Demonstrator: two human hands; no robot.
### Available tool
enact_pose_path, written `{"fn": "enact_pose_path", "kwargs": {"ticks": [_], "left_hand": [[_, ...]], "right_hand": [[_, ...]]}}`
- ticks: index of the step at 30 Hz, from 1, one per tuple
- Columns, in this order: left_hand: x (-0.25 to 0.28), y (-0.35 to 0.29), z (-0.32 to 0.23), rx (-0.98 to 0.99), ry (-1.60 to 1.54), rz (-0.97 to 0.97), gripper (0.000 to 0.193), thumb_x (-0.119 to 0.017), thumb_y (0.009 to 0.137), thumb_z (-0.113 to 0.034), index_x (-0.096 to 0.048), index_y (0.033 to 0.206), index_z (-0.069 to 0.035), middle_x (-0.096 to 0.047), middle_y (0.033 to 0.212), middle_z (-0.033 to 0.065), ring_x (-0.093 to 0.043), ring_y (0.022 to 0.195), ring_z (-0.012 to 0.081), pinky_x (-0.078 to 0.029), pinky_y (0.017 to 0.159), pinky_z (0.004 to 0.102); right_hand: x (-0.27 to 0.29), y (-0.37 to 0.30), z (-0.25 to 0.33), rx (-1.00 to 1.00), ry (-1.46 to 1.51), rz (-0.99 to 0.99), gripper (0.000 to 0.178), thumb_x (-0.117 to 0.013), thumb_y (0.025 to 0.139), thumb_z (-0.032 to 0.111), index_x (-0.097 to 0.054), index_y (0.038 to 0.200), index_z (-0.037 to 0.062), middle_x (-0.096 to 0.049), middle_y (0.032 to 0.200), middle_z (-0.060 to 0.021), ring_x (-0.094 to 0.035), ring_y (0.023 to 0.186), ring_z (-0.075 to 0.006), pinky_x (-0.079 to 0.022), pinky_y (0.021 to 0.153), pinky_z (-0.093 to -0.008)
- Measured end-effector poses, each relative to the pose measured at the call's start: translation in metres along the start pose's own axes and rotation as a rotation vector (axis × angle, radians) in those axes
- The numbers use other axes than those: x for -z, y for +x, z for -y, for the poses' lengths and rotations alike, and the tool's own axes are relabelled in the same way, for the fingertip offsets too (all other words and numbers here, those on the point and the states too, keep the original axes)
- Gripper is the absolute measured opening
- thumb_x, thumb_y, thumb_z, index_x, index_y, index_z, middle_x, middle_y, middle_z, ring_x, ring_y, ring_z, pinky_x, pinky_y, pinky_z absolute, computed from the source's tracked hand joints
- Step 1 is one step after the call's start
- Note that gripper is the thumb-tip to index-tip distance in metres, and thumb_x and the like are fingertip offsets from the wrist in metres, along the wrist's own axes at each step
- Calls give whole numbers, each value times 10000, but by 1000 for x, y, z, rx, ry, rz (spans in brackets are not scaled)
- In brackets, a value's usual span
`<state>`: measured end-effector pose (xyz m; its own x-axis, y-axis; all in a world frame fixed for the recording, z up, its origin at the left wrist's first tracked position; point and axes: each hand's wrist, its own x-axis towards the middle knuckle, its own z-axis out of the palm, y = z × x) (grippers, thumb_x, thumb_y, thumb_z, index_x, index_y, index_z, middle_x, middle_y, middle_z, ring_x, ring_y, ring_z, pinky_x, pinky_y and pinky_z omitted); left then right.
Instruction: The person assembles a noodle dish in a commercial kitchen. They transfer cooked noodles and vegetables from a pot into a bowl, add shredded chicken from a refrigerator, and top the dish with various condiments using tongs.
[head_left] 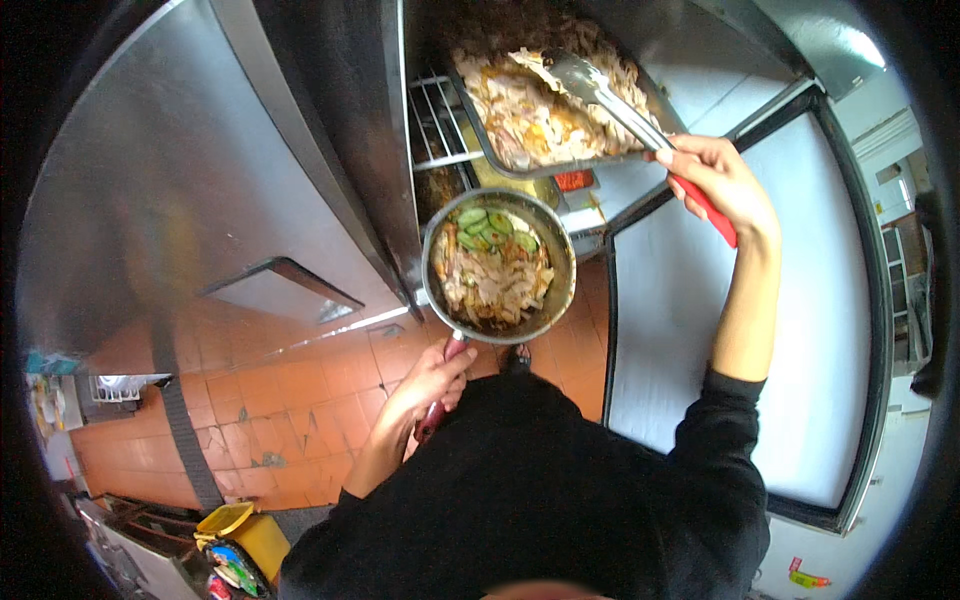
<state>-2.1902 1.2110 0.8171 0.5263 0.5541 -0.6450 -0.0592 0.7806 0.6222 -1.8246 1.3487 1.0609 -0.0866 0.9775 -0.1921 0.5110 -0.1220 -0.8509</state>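
My left hand (432, 378) is wrapped round the dark red handle of a saucepan (566, 262), which I hold out in front of me above the floor. Inside the pan lie green cucumber slices (483, 228) and pale shredded meat (508, 283). With my right hand (722, 180) I grip the red handles of metal tongs (640, 122). The tongs' tips reach into a large dark tray (600, 160) heaped with shredded meat (535, 120) in orange-brown juice. A pale piece of meat (535, 68) shows at the tips; whether they pinch it, I cannot tell.
The tray stands in an open refrigerator with a wire shelf (438, 120) and a red-filled container (574, 181) below. One door (750, 330) stands swung out on the right; a steel door (200, 200) rises on the left. A yellow bin (262, 540) stands on the tiled floor (280, 420).
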Motion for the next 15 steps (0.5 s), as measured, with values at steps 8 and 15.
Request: {"fn": "enact_pose_path", "kwargs": {"ticks": [8, 15], "left_hand": [[6, -8, -5, 47, -17, 41, 204, -597, 1076, -255, -454, 986, -139, -413, 617, -47, -368, 433, 69, -319, 394, 256], [-10, -22, 18, 120, 33, 2, 165, -596, 1074, -243, -485, 1021, -134, -414, 617, -46, -354, 424, 62, -318, 390, 252]], "right_hand": [[-129, -111, -85, 214, -865, -309, 382, -800, 889, 338, -723, 1094, 25, -630, 735, -118, -618, 594, -254, -501, 588, -368], [-195, -197, -156, 45, -242, -637, 497, -879, 838, 182, -674, 1245, -15, -632, 804, -53, -582, 659, -109, -508, 593, -258]]}}
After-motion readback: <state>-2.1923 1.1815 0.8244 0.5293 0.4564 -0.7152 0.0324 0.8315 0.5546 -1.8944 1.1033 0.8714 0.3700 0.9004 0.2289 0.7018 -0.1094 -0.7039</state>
